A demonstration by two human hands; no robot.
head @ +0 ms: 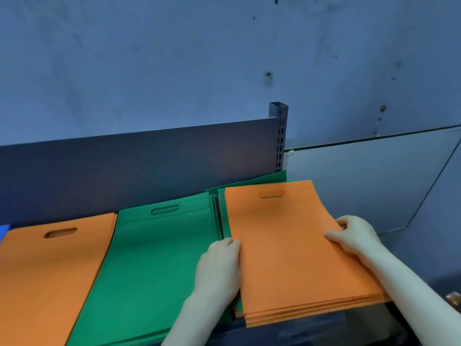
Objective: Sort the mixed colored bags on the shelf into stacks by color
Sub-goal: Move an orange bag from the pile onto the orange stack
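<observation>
Left fingers (233, 245): hooked on the left edge of your stack of flat orange fabric bags (294, 245).
Right fingers (343, 224): pinching its right edge, thumb on top.
Stack: right end of the dark metal shelf (124, 166), on flat green fabric bags (264, 179).

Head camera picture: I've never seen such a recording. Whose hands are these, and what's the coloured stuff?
No machine here: a person wears a camera on the head, looking down at their own hands. On the shelf lie flat bags with cut-out handles: an orange stack at left, a green stack in the middle, and a mixed pile at right, green showing under orange. The right hand grips the right edge of the top orange bunch, thumb on top; the left hand is at its left edge, fingertips hidden.
</observation>
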